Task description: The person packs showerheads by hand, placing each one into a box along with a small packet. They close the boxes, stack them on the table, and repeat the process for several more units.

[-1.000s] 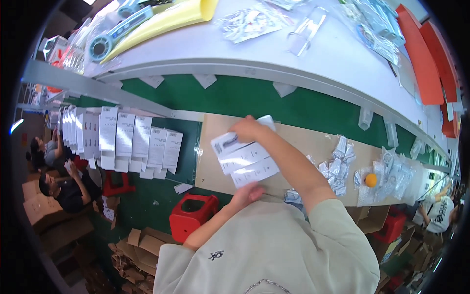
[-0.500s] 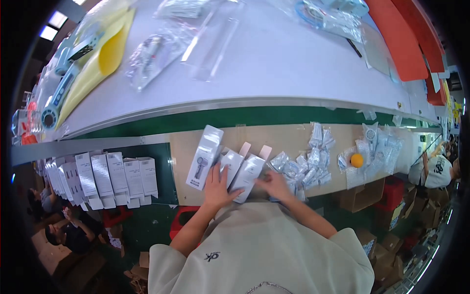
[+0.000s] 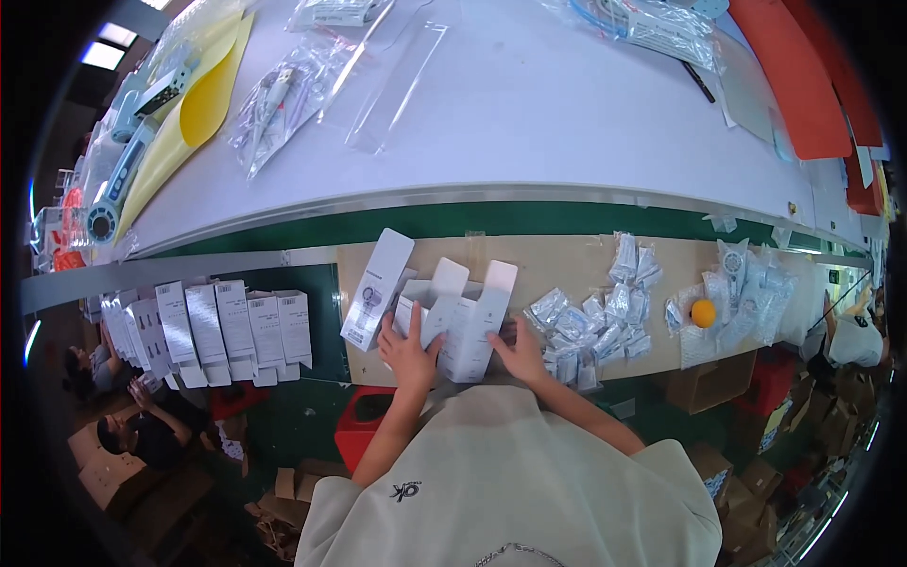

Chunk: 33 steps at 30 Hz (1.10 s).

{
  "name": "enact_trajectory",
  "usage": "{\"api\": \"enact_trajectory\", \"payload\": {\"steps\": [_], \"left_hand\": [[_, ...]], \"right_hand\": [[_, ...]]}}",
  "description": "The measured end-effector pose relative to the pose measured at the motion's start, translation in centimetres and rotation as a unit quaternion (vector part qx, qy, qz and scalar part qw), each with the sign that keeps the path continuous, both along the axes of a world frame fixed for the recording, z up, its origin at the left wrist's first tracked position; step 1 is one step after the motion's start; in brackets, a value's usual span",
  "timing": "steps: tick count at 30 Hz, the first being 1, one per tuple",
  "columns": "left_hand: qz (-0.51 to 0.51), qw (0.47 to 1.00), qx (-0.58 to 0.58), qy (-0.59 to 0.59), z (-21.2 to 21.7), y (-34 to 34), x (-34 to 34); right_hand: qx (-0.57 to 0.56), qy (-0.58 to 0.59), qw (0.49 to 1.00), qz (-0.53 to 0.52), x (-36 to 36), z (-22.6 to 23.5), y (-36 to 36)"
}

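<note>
Several white cartons stand close together in front of me. The left carton (image 3: 377,291), with a handheld device printed on it, leans at the left. The middle carton (image 3: 444,283) has its top flap raised, and my left hand (image 3: 408,353) lies against it, fingers spread. Beside it, the right carton (image 3: 463,342) also has a tall flap standing up. My right hand (image 3: 522,353) is at this carton's right edge, its thumb touching the side and its fingers apart from the thumb. The cartons' insides cannot be made out.
Small clear-bagged parts (image 3: 595,321) lie in a pile to the right. Beyond them, an orange ball (image 3: 703,313) sits by bubble-wrapped items (image 3: 742,298). A row of white cartons (image 3: 203,321) stands at left. The white shelf (image 3: 567,123) spans the far side.
The middle and right cartons' flaps now stand higher and wider. My right hand has shifted against the right carton's side, and my left hand has moved slightly lower with its fingers spread.
</note>
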State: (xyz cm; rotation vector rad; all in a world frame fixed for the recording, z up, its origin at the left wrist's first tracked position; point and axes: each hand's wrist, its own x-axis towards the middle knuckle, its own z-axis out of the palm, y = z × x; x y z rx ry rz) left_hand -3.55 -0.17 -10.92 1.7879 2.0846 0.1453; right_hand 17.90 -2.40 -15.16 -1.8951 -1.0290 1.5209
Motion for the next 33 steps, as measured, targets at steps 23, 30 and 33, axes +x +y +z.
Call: {"api": "enact_trajectory", "payload": {"steps": [23,30,33], "left_hand": [[-0.161,0.983,0.012,-0.09,0.0,0.9,7.1],[-0.169,0.983,0.073,-0.019,-1.7,1.1,6.8],[-0.154,0.985,0.08,-0.018,-1.5,0.8,6.4]], "right_hand": [[0.301,-0.546,0.781,-0.04,25.5,-5.8,27.2],[0.338,-0.393,0.844,0.141,23.7,-3.6,24.8],[0.138,-0.249,0.94,0.187,16.9,2.1,17.3]]}}
